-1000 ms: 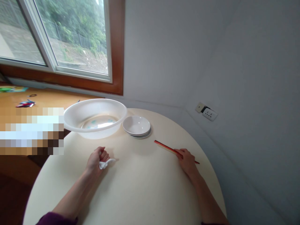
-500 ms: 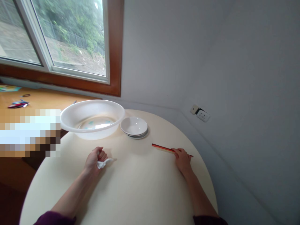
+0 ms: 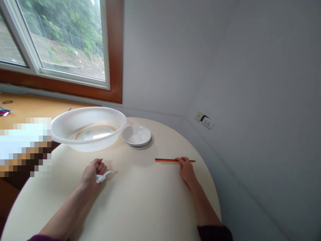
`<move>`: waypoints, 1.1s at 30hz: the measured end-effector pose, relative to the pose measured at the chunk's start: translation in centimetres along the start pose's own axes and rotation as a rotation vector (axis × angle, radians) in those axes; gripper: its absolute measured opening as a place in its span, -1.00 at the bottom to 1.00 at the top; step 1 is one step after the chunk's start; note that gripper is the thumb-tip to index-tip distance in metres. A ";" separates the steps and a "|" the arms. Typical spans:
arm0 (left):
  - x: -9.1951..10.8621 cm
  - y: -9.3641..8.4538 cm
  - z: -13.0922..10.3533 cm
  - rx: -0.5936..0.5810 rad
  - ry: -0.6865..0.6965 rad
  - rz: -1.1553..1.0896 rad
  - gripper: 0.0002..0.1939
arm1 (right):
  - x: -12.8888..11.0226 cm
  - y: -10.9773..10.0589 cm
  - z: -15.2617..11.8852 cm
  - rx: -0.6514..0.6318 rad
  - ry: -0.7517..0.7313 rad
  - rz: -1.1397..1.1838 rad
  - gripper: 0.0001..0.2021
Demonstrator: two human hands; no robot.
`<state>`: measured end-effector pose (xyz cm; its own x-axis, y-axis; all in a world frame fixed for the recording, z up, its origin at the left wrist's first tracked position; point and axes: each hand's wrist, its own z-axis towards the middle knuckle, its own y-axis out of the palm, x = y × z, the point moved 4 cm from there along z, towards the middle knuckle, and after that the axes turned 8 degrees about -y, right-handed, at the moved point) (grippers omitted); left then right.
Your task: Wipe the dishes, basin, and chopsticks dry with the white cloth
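Observation:
My left hand [image 3: 94, 172] is closed in a fist around a crumpled white tissue [image 3: 102, 176], whose end sticks out below the fingers. On the right, my right hand [image 3: 186, 167] has its fingers closed over a pair of red chopsticks [image 3: 167, 160] lying level, just above or on the tabletop. The chopsticks point left, and a short end shows right of the fingers. Small white bowls [image 3: 136, 135], stacked one in another, sit beyond and between the hands. A large translucent white basin [image 3: 89, 144] stands to their left, touching or almost touching them.
The round cream table [image 3: 140, 207] has its curved edge near the wall on the right. A wooden desk [image 3: 45, 102] stands at the left under the window, with pens [image 3: 4, 112] on it. A wall socket [image 3: 207, 122] is beyond the table.
My view has swung to the right, so everything sits further left. The chopsticks have turned from slanting to nearly level under my right hand. My left hand keeps its grip on the tissue.

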<state>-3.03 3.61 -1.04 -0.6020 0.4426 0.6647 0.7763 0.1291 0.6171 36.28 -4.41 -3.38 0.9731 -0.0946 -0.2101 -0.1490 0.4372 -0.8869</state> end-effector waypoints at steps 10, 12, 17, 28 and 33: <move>0.2 0.2 -0.4 0.008 0.011 0.044 -0.62 | -0.3 -0.1 0.0 0.007 0.008 0.040 -0.59; 0.4 0.2 -0.4 0.014 0.012 0.043 -0.62 | -0.4 -0.4 0.1 0.022 0.019 0.051 -0.58; 0.0 1.2 -1.0 -0.042 -0.055 -0.015 -0.67 | -3.7 -1.4 0.3 0.094 -0.007 0.111 -0.60; -7.1 5.9 -3.5 -0.341 -0.321 0.122 -0.74 | -20.5 -0.8 -3.6 -0.058 -0.435 0.662 -0.61; -7.7 4.9 -2.4 -0.357 -0.295 0.212 -0.66 | -18.3 -0.2 -2.5 -0.008 -0.235 0.792 -0.83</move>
<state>5.01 -1.31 -2.11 -0.3200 0.6643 0.6755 0.7321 -0.2791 0.6213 18.09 -5.04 -0.41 0.5903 0.4288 -0.6838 -0.8069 0.2892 -0.5151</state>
